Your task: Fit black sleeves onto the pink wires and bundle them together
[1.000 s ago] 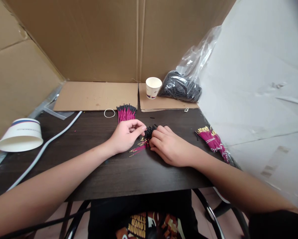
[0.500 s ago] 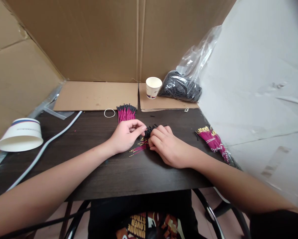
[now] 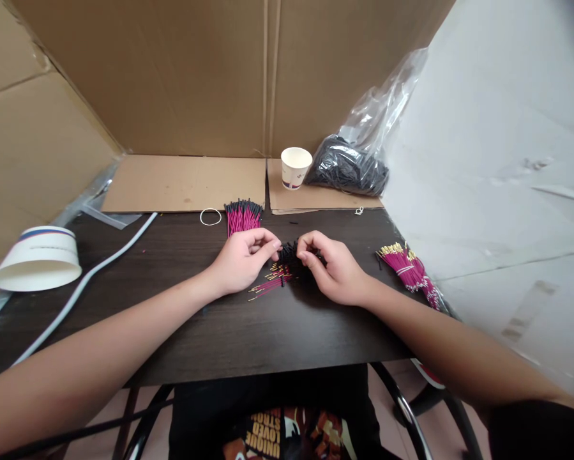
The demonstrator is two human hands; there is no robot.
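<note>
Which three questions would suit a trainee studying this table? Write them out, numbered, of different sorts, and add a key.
1. True or false: the upright paper cup stands to the left of the plastic bag.
2. What colour are the far ends of the pink wire bundle lying to the right of the right hand? A) green B) gold C) blue
3. What dark pile lies between the left hand and the right hand?

Key: 1. true; 2. B; 3. black tubes.
</note>
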